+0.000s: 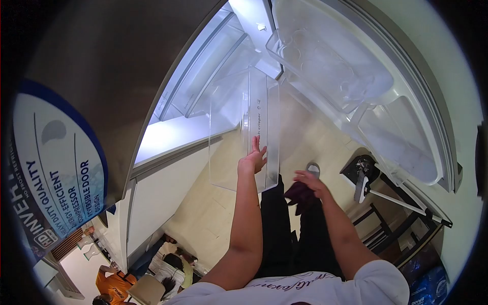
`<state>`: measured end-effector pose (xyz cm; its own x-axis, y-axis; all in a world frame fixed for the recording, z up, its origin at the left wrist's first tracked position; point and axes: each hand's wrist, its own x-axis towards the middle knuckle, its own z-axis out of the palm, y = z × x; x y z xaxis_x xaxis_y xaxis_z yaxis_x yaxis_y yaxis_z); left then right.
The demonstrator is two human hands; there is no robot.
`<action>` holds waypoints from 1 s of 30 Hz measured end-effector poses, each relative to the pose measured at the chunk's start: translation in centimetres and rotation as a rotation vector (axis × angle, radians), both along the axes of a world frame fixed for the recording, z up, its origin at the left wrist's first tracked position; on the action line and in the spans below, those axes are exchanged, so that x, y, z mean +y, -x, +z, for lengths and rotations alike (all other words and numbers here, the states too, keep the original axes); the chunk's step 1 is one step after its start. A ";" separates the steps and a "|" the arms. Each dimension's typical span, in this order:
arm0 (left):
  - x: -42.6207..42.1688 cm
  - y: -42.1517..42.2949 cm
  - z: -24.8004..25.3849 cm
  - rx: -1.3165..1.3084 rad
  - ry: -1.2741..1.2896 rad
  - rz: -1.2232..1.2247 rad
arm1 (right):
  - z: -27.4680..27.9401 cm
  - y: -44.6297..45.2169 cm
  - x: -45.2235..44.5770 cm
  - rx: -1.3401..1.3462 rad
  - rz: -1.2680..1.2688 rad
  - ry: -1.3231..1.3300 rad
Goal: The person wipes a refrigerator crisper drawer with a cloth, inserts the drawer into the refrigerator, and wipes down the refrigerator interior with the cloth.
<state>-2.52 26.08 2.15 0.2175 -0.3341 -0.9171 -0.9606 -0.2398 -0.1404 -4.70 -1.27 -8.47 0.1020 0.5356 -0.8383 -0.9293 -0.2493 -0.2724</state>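
A clear crisper drawer [269, 119] is pulled out from the lit interior of an open fridge [173, 134]. My left hand [252, 158] is at the drawer's front panel, over the printed lettering, with its fingers apart; whether it touches the plastic is hard to tell. My right hand [311, 184] is beside the drawer, over my leg, with a dark maroon cloth [301, 197] hanging beneath its fingers. To the right, the fridge door [401, 66] with its clear shelves stands wide open.
A large label [61, 162] covers part of the dark upper door at left. Black metal racks [389, 229] and a dark dustpan-like object [361, 170] are at right. A person in orange [114, 284] and others are at lower left.
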 end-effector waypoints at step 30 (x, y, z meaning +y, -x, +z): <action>6.9 -10.3 -3.8 -0.118 0.035 -0.083 | -4.2 -4.5 15.2 -0.240 -0.067 0.092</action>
